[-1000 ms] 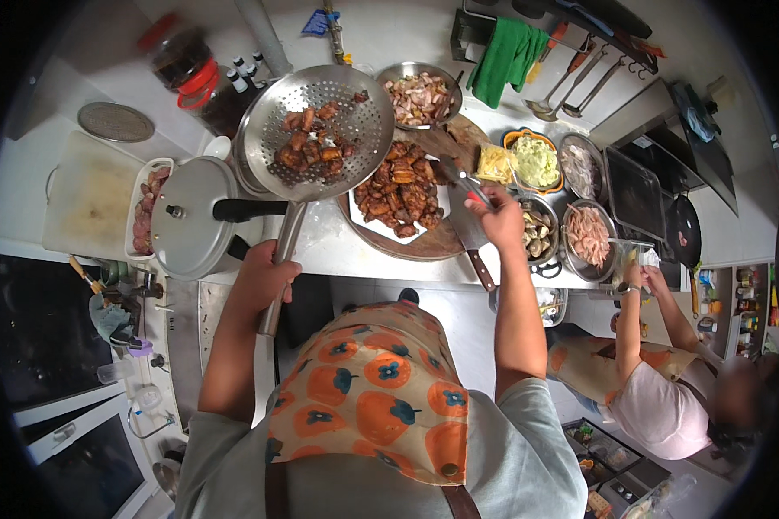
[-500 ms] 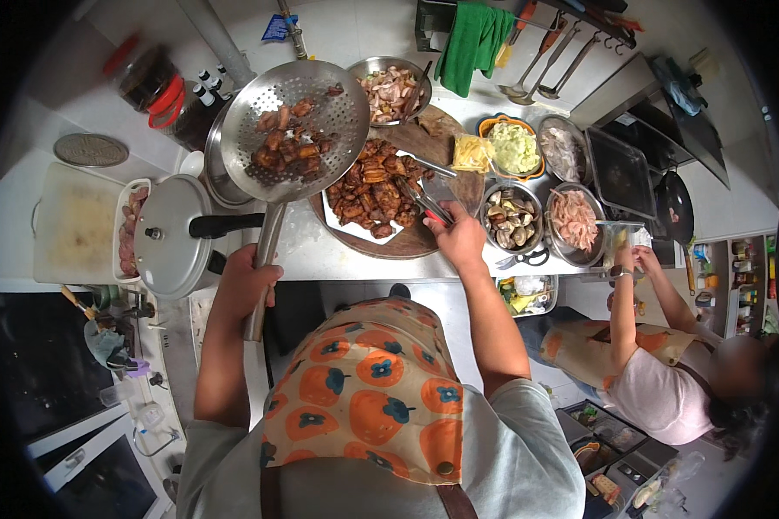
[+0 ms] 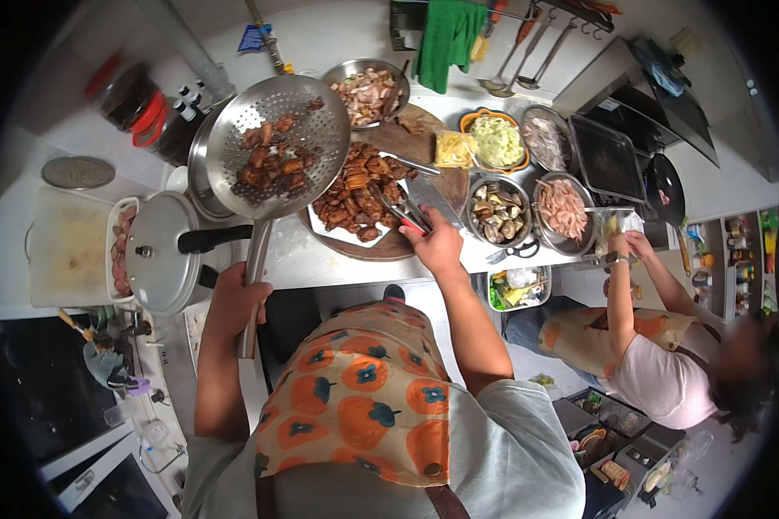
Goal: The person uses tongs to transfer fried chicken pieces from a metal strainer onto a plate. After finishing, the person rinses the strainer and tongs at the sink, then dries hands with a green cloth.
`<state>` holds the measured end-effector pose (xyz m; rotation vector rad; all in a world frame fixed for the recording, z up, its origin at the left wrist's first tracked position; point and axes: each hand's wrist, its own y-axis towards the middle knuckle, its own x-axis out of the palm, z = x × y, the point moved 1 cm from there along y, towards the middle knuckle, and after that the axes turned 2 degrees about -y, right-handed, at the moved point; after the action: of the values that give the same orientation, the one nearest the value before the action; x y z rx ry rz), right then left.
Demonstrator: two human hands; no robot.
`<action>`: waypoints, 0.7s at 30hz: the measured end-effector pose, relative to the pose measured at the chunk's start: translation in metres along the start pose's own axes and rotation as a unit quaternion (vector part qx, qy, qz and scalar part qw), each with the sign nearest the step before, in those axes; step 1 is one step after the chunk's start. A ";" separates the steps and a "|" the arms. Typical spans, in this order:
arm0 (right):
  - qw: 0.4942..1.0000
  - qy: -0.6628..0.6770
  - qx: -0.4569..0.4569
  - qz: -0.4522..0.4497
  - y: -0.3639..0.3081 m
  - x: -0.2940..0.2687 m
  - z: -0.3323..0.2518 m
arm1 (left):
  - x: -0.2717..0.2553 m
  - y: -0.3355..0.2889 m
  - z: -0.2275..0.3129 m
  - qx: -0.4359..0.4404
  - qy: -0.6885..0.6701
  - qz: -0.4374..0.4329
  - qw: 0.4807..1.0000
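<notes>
The left hand (image 3: 238, 300) grips a strainer (image 3: 230, 131) by its handle while the right hand (image 3: 439, 242) clasps tongs (image 3: 400, 210) at the browned meat (image 3: 350, 195) on a white dish (image 3: 322, 225) near mid-frame, seemingly a tong-handling step whose next move calls for a firm pinch.

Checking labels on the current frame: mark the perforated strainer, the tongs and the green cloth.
Perforated strainer (image 3: 324, 138): head view, bare perforated metal of the bowl.
Tongs (image 3: 414, 227): head view, the red part of the grip.
Green cloth (image 3: 449, 48): head view, middle of the hanging fabric.
</notes>
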<state>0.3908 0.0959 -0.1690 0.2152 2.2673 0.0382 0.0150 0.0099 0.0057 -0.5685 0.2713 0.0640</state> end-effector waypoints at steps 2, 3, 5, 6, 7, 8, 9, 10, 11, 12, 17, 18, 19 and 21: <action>0.999 -0.002 -0.039 0.030 -0.005 0.000 0.002 | 0.000 0.001 -0.001 0.002 -0.007 -0.014 1.000; 0.999 -0.001 -0.027 0.027 -0.007 0.001 0.003 | 0.000 0.001 -0.002 -0.001 -0.010 -0.014 1.000; 0.999 0.010 -0.025 0.036 -0.011 0.004 0.005 | -0.001 0.001 -0.003 0.007 -0.020 -0.025 0.999; 0.999 0.013 -0.011 0.034 -0.013 0.006 0.007 | -0.001 0.001 -0.004 0.010 -0.023 -0.029 0.999; 0.999 0.018 -0.002 0.038 -0.014 0.008 0.008 | -0.002 0.001 -0.005 0.005 -0.027 -0.031 0.999; 0.999 0.024 0.005 0.046 -0.015 0.009 0.010 | -0.002 0.000 -0.005 0.013 -0.029 -0.033 0.999; 0.999 0.029 0.008 0.035 -0.016 0.011 0.011 | -0.003 0.000 -0.006 0.013 -0.032 -0.034 0.999; 0.999 0.033 0.009 0.029 -0.016 0.012 0.012 | -0.003 0.000 -0.006 0.013 -0.043 -0.041 0.998; 0.999 0.035 0.013 0.026 -0.016 0.012 0.014 | -0.003 0.000 -0.006 0.009 -0.031 -0.034 0.999; 0.999 0.029 0.012 0.031 -0.016 0.012 0.015 | -0.003 0.000 -0.006 0.007 -0.026 -0.035 0.999; 0.997 0.059 0.056 0.015 -0.016 0.013 0.014 | -0.001 0.000 -0.005 0.007 -0.022 -0.032 0.999; 0.995 0.072 0.060 0.020 -0.017 0.014 0.012 | -0.001 0.000 -0.005 0.005 -0.023 -0.034 0.999; 0.996 0.064 0.054 0.024 -0.017 0.014 0.010 | -0.001 0.000 -0.005 0.002 -0.024 -0.036 0.999; 0.996 0.051 0.020 0.064 -0.017 0.016 0.004 | -0.002 0.000 -0.005 0.004 -0.027 -0.038 0.999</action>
<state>0.3811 0.0815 -0.1849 0.3885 2.3537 0.0727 0.0120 0.0072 0.0023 -0.5676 0.1971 0.0057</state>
